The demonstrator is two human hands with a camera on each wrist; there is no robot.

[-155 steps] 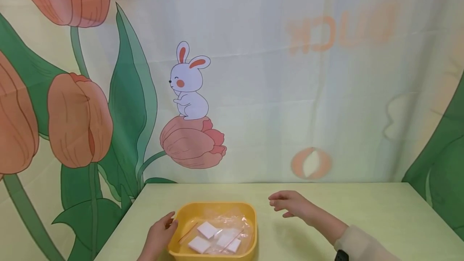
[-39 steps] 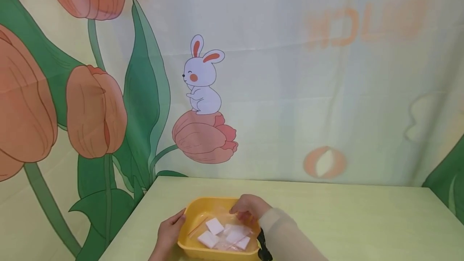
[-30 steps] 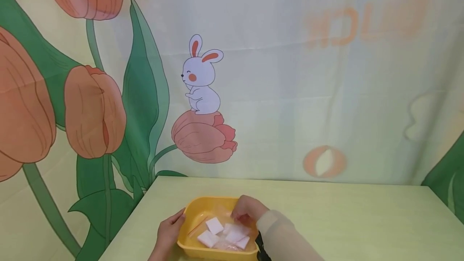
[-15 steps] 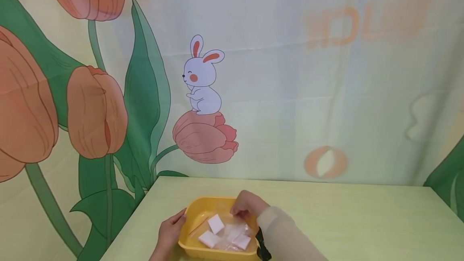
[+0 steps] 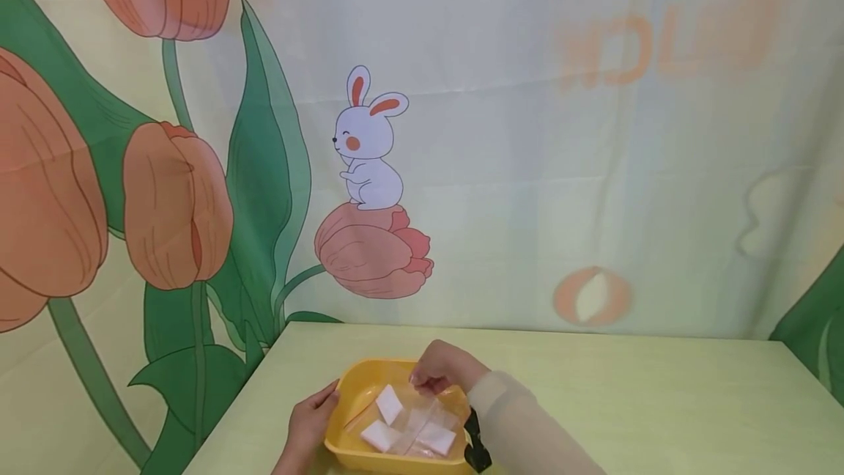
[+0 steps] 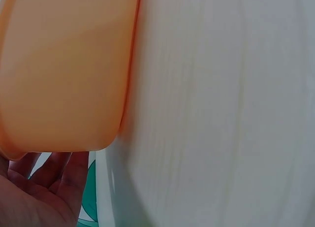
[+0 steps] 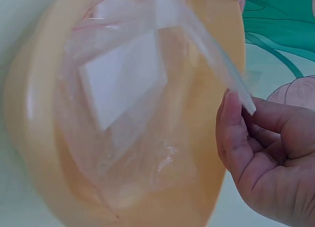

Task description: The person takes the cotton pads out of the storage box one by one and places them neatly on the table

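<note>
A yellow plastic basin (image 5: 395, 465) stands on the table, holding several flat white squares (image 5: 380, 435) and clear plastic bags (image 7: 167, 160) with thin red lines. My left hand (image 5: 307, 420) grips the basin's left side at the rim; the left wrist view shows its fingers (image 6: 71, 180) behind the end wall. Over the far right part of the basin, my right hand (image 5: 445, 369) pinches the edge of a clear plastic bag between thumb and fingertips. That edge runs as a pale strip (image 7: 216, 62) up to the hand (image 7: 275, 143) in the right wrist view. One white square (image 5: 390, 405) stands tilted.
The pale green table (image 5: 626, 402) extends to the right of the basin. Behind it hangs a curtain (image 5: 501, 167) printed with tulips and a rabbit. A black band (image 5: 476, 442) shows at the right sleeve.
My right hand came from beside the basin into it, then lifted slightly up and left, drawing the plastic bag up. The upper white square has tilted. My left hand keeps its hold.
</note>
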